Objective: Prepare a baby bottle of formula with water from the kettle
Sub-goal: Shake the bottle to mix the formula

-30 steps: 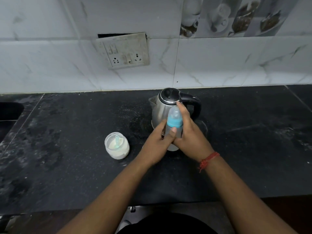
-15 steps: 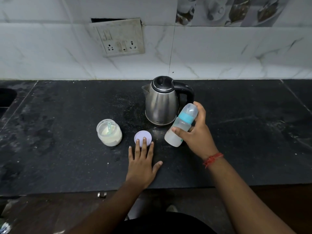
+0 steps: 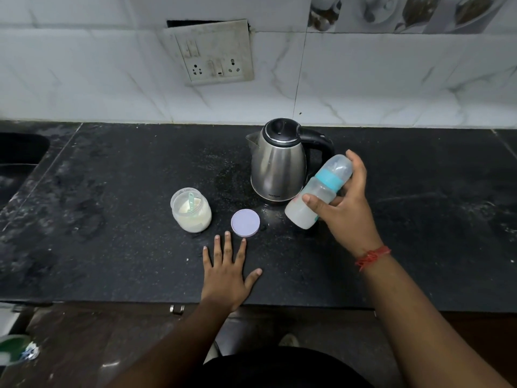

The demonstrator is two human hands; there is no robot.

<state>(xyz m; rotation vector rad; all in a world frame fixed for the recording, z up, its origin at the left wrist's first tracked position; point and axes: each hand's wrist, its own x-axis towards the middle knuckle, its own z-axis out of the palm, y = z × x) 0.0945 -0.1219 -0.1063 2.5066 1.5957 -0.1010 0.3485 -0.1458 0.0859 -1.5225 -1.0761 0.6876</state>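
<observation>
My right hand [image 3: 345,211] grips a capped baby bottle [image 3: 316,196] with a teal ring, tilted above the black counter [image 3: 112,247], cap end up and to the right. The bottle holds pale cloudy liquid. A steel kettle [image 3: 279,161] with a black lid and handle stands just left of the bottle. My left hand [image 3: 226,271] lies flat on the counter with fingers spread, just short of a lilac jar lid [image 3: 245,222]. An open jar of white formula powder [image 3: 191,210] with a teal scoop inside stands left of the lid.
A tiled wall with a socket plate [image 3: 214,53] runs behind the counter. A dark sink opening [image 3: 19,152] lies at the far left. The counter's front edge runs just below my left wrist.
A second ago both hands held the bottle upright before the kettle. My left hand let go and went flat on the counter, sliding back from the lid. My right hand tilted the bottle to the right.
</observation>
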